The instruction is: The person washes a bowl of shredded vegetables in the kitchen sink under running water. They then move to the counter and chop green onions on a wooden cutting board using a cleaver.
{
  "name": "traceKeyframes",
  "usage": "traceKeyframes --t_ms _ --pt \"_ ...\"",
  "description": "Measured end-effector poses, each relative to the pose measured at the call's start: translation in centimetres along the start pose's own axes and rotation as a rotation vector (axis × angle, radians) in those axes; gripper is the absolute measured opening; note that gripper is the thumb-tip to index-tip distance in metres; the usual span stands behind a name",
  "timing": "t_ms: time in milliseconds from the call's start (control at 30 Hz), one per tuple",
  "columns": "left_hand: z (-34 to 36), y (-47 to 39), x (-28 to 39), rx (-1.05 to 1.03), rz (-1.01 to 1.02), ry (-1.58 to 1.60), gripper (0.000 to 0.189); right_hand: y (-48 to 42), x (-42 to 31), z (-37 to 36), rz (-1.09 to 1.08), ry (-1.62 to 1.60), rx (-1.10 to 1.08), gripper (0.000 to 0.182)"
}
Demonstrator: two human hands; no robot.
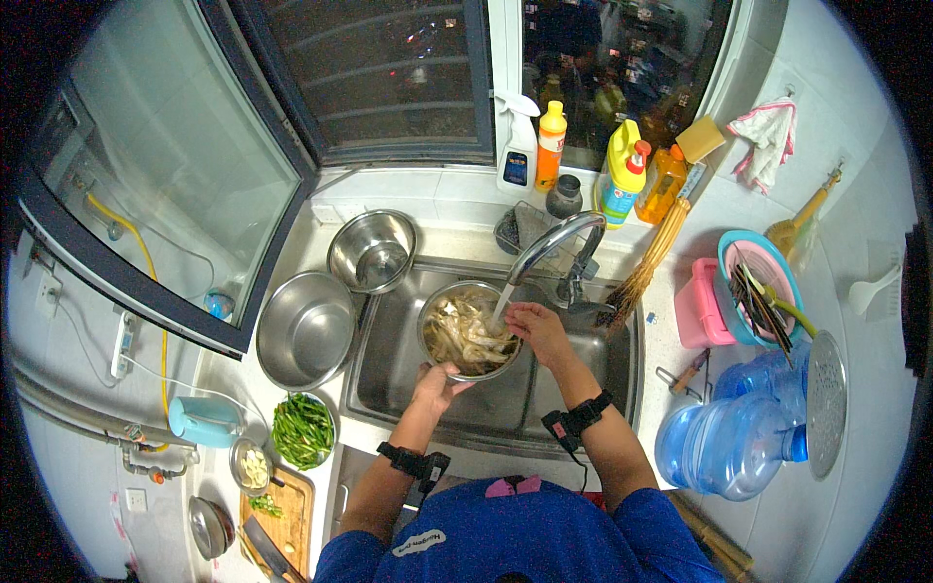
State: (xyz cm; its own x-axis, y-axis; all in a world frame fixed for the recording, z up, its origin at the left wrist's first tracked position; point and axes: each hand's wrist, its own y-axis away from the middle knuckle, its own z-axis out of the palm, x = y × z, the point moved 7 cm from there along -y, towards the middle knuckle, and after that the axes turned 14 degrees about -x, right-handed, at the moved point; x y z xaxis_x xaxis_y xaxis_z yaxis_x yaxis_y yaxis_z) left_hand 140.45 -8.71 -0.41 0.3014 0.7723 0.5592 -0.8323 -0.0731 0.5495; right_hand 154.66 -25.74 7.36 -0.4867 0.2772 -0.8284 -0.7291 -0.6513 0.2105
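Note:
Over the double stainless steel sink (390,379), my left hand (437,386) grips the near rim of a metal bowl (472,377). The bowl holds wet, pale brown pieces of food (466,328), perhaps mushrooms or meat; which, I cannot tell. Water runs from the curved chrome faucet (557,224) into the bowl's right side. My right hand (536,328) is at the bowl's right rim beside the stream, fingers bent together; whether they pinch anything is unclear.
Two steel basins (306,330) stand left of the sink. Chopped green vegetables (302,430) fill a bowl near a cutting board (299,503) with a cleaver (273,550). Behind the faucet are bottles (621,175) and a bamboo brush (660,244). Large blue water jugs (721,444) lie at the right.

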Motion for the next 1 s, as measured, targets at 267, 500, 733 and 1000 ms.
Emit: traceKeyframes --t_ms 267,500,733,1000 --pt "0.2 0.2 -0.2 0.027 -0.002 -0.004 0.04 0.3 -0.2 -0.2 -0.001 -0.031 0.041 0.021" --pt "0.2 0.0 -0.3 0.038 0.008 0.005 0.037 0.1 -0.1 -0.2 0.06 -0.005 0.027 0.024" --pt "0.2 -0.2 -0.5 0.043 -0.015 0.0 0.039 0.1 -0.1 -0.3 0.054 -0.008 0.02 0.024" --pt "1.1 0.0 -0.5 -0.016 -0.023 -0.045 0.039 0.0 0.1 -0.8 0.043 -0.026 0.014 0.023"
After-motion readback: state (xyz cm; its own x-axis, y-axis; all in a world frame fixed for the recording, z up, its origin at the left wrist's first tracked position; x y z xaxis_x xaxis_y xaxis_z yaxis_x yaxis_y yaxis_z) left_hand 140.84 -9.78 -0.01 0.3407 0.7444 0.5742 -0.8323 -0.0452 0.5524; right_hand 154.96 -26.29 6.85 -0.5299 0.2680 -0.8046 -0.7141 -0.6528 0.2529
